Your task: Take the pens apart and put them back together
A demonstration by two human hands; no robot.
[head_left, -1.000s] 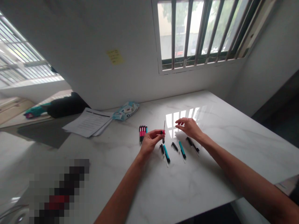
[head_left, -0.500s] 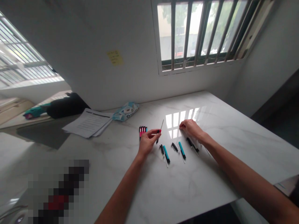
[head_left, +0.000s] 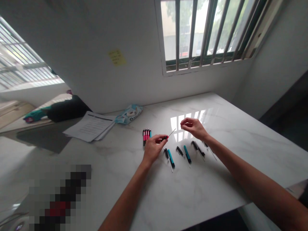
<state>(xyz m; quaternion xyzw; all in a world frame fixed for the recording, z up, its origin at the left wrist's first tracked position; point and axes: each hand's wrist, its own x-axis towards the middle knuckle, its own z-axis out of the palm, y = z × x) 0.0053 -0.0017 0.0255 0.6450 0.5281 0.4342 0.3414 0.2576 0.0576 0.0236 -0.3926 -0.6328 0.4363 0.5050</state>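
Note:
My left hand [head_left: 154,148] is closed around a red and black pen barrel [head_left: 165,138], a thin refill [head_left: 172,132] sticking out of it toward the upper right. Beyond the refill's tip, my right hand [head_left: 193,127] is held in a pinch above the table; anything between its fingertips is too small to make out. Below the hands lie pens taken apart: a turquoise barrel [head_left: 171,158] beside a black upper part [head_left: 166,153], another turquoise barrel [head_left: 187,154] with its black part [head_left: 179,151], and black pen parts [head_left: 198,149]. White refills lie alongside.
Several whole pens [head_left: 146,134], red and turquoise, stand in a row just behind my left hand. Farther back are a blue-white wipes packet [head_left: 129,114] and printed papers [head_left: 88,126]. The marble-patterned table [head_left: 192,192] meets a wall with a barred window [head_left: 204,35].
The pen barrel and refill in my left hand have tilted from nearly upright toward the right. My right hand has risen slightly and moved left, nearer the refill's tip.

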